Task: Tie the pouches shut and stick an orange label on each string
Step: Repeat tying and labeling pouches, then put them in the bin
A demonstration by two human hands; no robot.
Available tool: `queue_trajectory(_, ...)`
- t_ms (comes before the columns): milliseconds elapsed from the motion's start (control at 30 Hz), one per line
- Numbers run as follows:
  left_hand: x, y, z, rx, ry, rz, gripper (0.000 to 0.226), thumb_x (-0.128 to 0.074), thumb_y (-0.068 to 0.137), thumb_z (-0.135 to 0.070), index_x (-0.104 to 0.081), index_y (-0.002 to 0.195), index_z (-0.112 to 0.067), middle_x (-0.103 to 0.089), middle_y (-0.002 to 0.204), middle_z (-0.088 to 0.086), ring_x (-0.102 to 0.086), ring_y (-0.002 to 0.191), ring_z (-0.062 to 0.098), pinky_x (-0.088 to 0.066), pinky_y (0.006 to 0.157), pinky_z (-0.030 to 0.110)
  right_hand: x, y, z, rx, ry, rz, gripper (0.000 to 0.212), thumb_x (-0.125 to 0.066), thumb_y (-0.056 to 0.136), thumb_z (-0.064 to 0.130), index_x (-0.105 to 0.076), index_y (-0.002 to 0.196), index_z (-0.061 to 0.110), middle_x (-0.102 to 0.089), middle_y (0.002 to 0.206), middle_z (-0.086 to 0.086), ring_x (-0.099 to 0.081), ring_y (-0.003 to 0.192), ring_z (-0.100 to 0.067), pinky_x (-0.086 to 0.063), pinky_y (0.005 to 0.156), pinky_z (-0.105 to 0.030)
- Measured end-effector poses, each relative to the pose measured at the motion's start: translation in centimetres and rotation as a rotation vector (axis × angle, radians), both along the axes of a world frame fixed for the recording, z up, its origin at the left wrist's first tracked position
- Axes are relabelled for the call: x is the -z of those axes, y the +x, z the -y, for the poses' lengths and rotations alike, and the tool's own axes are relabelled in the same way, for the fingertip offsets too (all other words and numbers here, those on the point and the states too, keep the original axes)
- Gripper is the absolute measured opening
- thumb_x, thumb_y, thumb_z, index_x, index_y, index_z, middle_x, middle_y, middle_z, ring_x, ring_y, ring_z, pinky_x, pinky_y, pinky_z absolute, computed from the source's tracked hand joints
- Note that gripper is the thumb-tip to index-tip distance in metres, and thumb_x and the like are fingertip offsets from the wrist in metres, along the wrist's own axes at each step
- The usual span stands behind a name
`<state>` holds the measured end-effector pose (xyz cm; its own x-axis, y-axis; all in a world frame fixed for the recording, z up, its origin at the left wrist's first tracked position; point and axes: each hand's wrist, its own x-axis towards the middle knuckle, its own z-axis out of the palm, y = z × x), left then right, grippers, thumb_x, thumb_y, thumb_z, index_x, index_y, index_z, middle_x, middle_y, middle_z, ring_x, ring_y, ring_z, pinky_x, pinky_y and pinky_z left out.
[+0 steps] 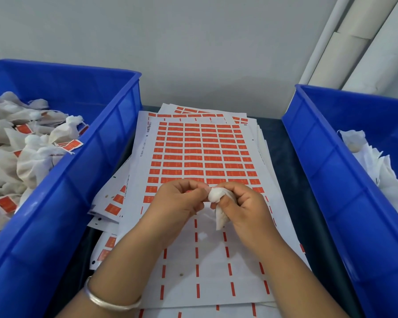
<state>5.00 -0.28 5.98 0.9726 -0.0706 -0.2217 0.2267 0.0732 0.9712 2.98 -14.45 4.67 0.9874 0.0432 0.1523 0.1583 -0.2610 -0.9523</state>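
A small white cloth pouch is held above the label sheet, its gathered top between both hands. My right hand grips the pouch's neck with curled fingers. My left hand pinches at the pouch's top, fingertips meeting those of the right hand; the string itself is too small to make out. Under the hands lies a white sheet of orange labels, its lower rows peeled away with only thin orange strips left.
A blue bin on the left holds several tied pouches with orange labels. A blue bin on the right holds loose white pouches. More label sheets are stacked underneath on the dark table. A grey wall stands behind.
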Motion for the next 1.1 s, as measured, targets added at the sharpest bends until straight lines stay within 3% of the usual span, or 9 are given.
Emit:
queue_trajectory(167,0.4,0.0,0.1,-0.008,0.057,-0.04,0.02,-0.065,0.084,-0.016,-0.074,0.066,-0.02,-0.07,0.069,-0.002,-0.066,0.071,0.014,-0.053,0.068,0.027,0.2,0.0,-0.2,0.017,0.016,-0.017,0.008,-0.06,0.089,0.031,-0.062,0.093,0.038,-0.066,0.094,0.014,-0.059,0.09,0.009,-0.044,0.065,-0.001)
queue_trajectory(300,0.7,0.0,0.3,0.004,0.179,-0.033,0.017,-0.066,0.082,-0.024,-0.071,0.066,-0.022,-0.066,0.059,-0.01,-0.058,0.057,0.004,-0.046,0.058,0.021,0.1,0.1,-0.1,0.027,0.047,-0.036,0.006,-0.06,0.089,0.032,-0.062,0.093,0.036,-0.067,0.091,0.014,-0.061,0.088,0.009,-0.044,0.064,-0.001)
queue_trajectory(433,0.6,-0.2,0.5,-0.052,0.265,0.044,0.019,-0.065,0.083,-0.028,-0.068,0.064,-0.027,-0.064,0.06,-0.018,-0.058,0.064,0.006,-0.042,0.055,0.015,0.0,0.1,-0.3,0.043,0.067,-0.081,0.004,-0.06,0.089,0.032,-0.063,0.09,0.034,-0.068,0.083,0.02,-0.061,0.085,0.01,-0.043,0.059,0.0)
queue_trajectory(533,0.4,-0.4,0.7,-0.076,0.301,0.153,0.017,-0.066,0.084,-0.025,-0.064,0.068,-0.03,-0.063,0.065,-0.023,-0.059,0.064,-0.005,-0.041,0.044,0.006,-0.1,0.2,-0.3,0.094,0.138,-0.13,0.008,-0.062,0.09,0.03,-0.068,0.085,0.033,-0.068,0.082,0.023,-0.064,0.084,0.005,-0.047,0.058,-0.005)
queue_trajectory(667,0.3,-0.6,0.9,-0.122,0.303,0.29,0.014,-0.07,0.08,-0.023,-0.062,0.073,-0.032,-0.061,0.076,-0.023,-0.056,0.077,-0.009,-0.042,0.05,0.002,-0.1,0.4,-0.2,0.15,0.294,-0.226,0.023,-0.064,0.089,0.031,-0.073,0.074,0.047,-0.07,0.086,0.022,-0.066,0.097,-0.016,-0.053,0.088,-0.032)
queue_trajectory(767,0.5,-1.1,1.1,-0.071,0.413,0.479,0.023,-0.072,0.078,-0.02,-0.06,0.069,-0.037,-0.056,0.087,-0.027,-0.053,0.085,-0.006,-0.045,0.064,0.004,-0.2,0.4,0.2,0.155,0.445,-0.311,0.017,-0.063,0.09,0.022,-0.077,0.083,0.029,-0.074,0.095,0.006,-0.065,0.103,-0.023,-0.049,0.099,-0.043)
queue_trajectory(900,0.8,-1.4,1.3,-0.052,0.6,0.676,0.027,-0.077,0.073,-0.03,-0.058,0.08,-0.048,-0.051,0.087,-0.03,-0.046,0.095,-0.009,-0.041,0.074,0.002,-0.5,0.2,0.4,0.09,0.575,-0.33,0.027,-0.058,0.092,0.015,-0.078,0.081,0.03,-0.074,0.099,0.0,-0.067,0.103,-0.021,-0.052,0.095,-0.038)
queue_trajectory(1000,1.0,-1.2,1.2,-0.108,0.668,0.747,0.017,-0.075,0.07,-0.033,-0.072,0.087,-0.03,-0.047,0.086,-0.031,-0.047,0.093,-0.01,-0.039,0.077,0.001,-0.6,0.1,0.1,0.045,0.589,-0.319,0.034,-0.055,0.093,0.014,-0.078,0.077,0.034,-0.074,0.095,0.002,-0.068,0.102,-0.019,-0.054,0.089,-0.034)
queue_trajectory(1100,1.0,-1.1,1.1,-0.142,0.722,0.739,0.022,-0.071,0.07,-0.036,-0.075,0.088,-0.022,-0.045,0.085,-0.03,-0.05,0.084,-0.006,-0.041,0.069,0.003,-0.6,0.1,-0.1,0.026,0.622,-0.329,0.034,-0.057,0.092,0.013,-0.078,0.077,0.034,-0.074,0.096,0.002,-0.068,0.101,-0.018,-0.055,0.088,-0.033)
